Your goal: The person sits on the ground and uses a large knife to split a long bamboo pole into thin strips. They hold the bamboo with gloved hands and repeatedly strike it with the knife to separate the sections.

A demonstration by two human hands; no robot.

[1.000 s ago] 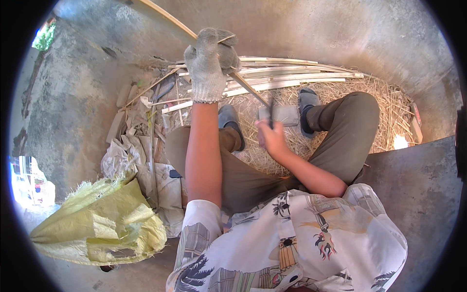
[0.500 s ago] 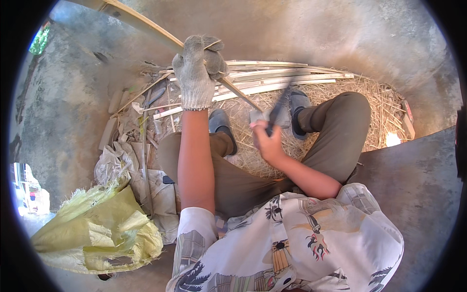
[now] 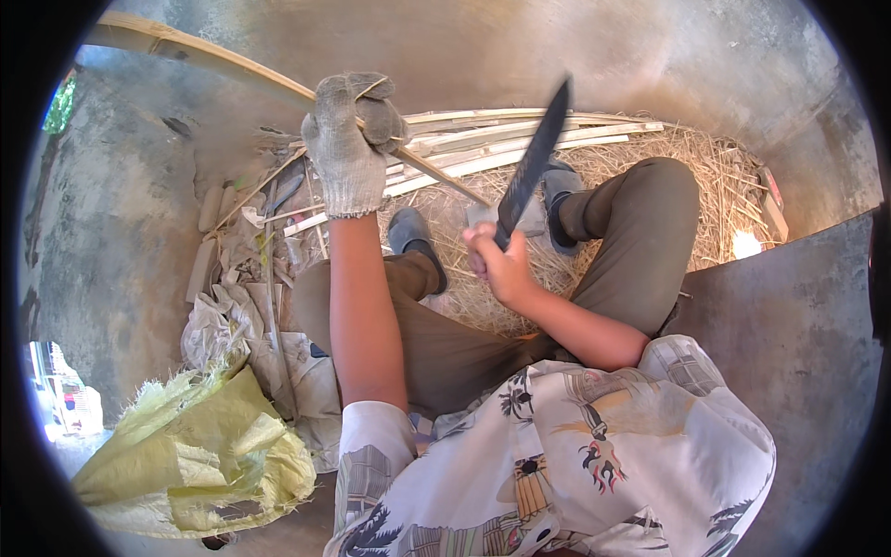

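Observation:
My left hand (image 3: 347, 139), in a grey knitted glove, is closed around a long bamboo strip (image 3: 218, 58). The strip runs from the upper left, through the glove, down to a lower end near a grey block (image 3: 531, 219) between my feet. My bare right hand (image 3: 499, 265) grips a knife (image 3: 536, 162) with a broad dark blade. Its blade points up and slightly right, apart from the strip, just right of the strip's lower end. Whether that end touches the block I cannot tell.
Several pale split strips (image 3: 520, 148) lie beyond my feet on a heap of shavings (image 3: 687, 200). A yellow woven sack (image 3: 200, 455) lies at the lower left, near crumpled sheeting (image 3: 218, 325). Concrete walls (image 3: 631, 56) stand close around, with a dark panel (image 3: 789, 316) at right.
My left hand and the strip have shifted a little left in view. The knife, blurred before, now shows sharply, its blade raised more upright.

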